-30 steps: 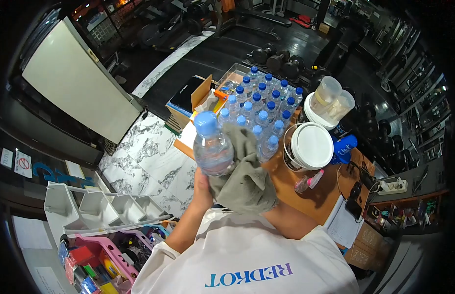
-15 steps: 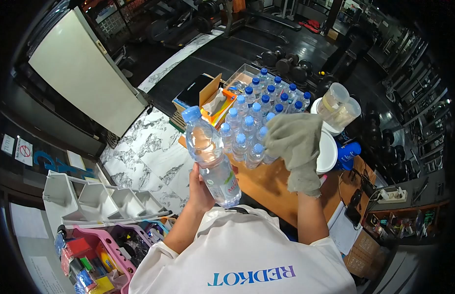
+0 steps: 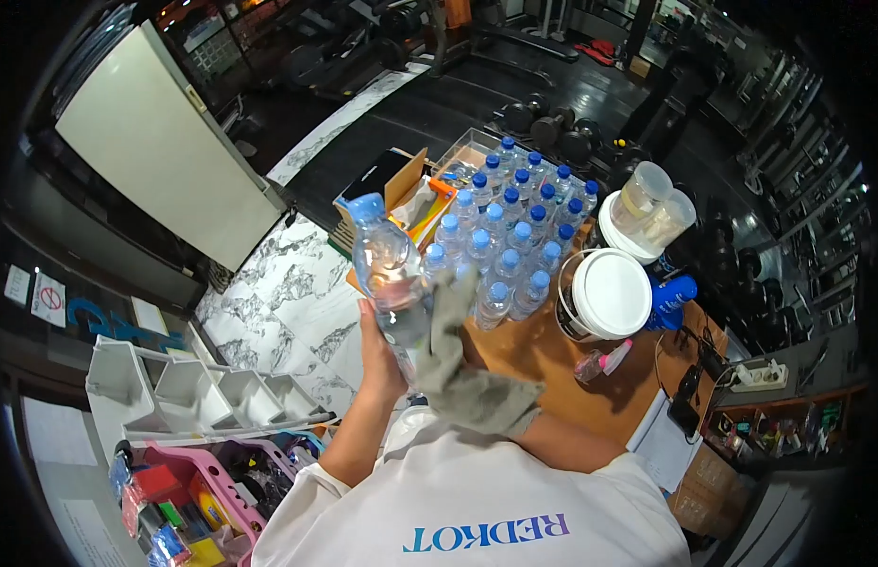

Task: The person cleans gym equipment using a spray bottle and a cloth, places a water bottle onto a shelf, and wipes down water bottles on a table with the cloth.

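Observation:
A clear plastic water bottle (image 3: 387,265) with a light-blue cap stands nearly upright, slightly tilted, in front of my chest. My left hand (image 3: 378,357) wraps round its lower part from the left side. From the right, a grey cloth (image 3: 477,383) lies against the bottle's side and hides part of the label. My right hand is under that cloth, its fingers covered, with the right forearm (image 3: 576,444) reaching in from the right. Beyond the bottle, several capped water bottles (image 3: 510,227) stand in rows on the wooden table (image 3: 576,402).
Right of the rows are a white lidded bucket (image 3: 613,293), clear tubs (image 3: 647,194), a blue bottle (image 3: 673,300) and a pink-topped spray bottle (image 3: 599,362). An open box (image 3: 427,203) sits behind. At lower left are a white organizer (image 3: 188,383) and a pink basket (image 3: 207,468).
The cloth over my right hand has swung left and down from above the table onto the bottle's side, uncovering the white bucket and spray bottle. My left hand still holds the bottle.

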### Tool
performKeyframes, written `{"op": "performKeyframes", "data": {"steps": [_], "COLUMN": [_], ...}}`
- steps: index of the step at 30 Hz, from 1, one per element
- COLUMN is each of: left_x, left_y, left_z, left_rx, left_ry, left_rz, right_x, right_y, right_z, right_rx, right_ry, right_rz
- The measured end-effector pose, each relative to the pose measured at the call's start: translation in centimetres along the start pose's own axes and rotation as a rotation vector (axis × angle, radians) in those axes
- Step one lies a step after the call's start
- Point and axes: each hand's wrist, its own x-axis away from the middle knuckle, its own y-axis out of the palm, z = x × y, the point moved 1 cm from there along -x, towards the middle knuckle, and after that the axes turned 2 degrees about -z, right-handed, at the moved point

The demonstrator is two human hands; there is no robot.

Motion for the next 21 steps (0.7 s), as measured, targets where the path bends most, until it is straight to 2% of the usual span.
{"op": "performKeyframes", "data": {"steps": [2, 3, 4, 6, 7, 11, 12, 13, 14, 15, 18, 19, 21], "left_x": [-0.2, -0.7, -0.8, -1.0, -0.9, -0.8, -1.0, -1.1, -1.2, -1.2, -1.6, -1.9, -2.3], "left_y": [-0.6, -0.9, -1.3, -1.4, -1.3, -0.1, -0.6, -0.9, -0.9, -0.8, -0.8, 0.1, 0.7], "left_z": [0.9, 0.6, -0.3, -1.7, -2.2, -0.7, -0.3, 0.1, 0.6, 1.3, 2.6, 2.8, 2.6], "left_rx": [-0.062, -0.112, -0.11, -0.096, -0.187, -0.423, -0.321, -0.22, -0.218, -0.158, -0.079, -0.129, -0.218], "left_ry": [0.063, 0.138, 0.139, 0.5, 0.562, 0.631, 0.591, 0.55, 0.555, 0.579, 0.547, 0.606, 0.733], "left_rz": [0.087, 0.136, 0.144, 0.06, 0.051, 0.104, 0.011, -0.08, -0.077, -0.083, -0.201, -0.179, -0.222], "right_x": [-0.3, -0.8, -1.3, -2.7, -2.6, -2.0, -2.1, -2.2, -2.4, -2.1, 0.1, -0.5, -1.6], "right_y": [-0.3, -0.8, -1.6, -3.5, -3.1, 0.4, -1.1, -3.8, -5.2, -3.4, 6.5, 4.4, -1.3], "right_z": [-0.5, -0.3, 0.2, 2.1, 2.3, 2.3, 2.4, 2.5, 2.6, 2.5, 1.8, 1.9, 2.0], "right_rx": [0.485, 0.636, 0.632, -0.351, -0.348, -0.751, -0.747, -0.685, -0.623, -0.624, -0.982, -1.001, -1.031], "right_ry": [-0.033, -0.052, -0.059, 0.06, 0.067, 0.049, 0.046, 0.187, 0.327, 0.32, 0.177, 0.245, 0.243], "right_rz": [-0.067, -0.088, -0.088, -0.106, -0.101, 0.33, 0.329, 0.303, 0.277, 0.277, -0.199, 0.101, 0.149]}}
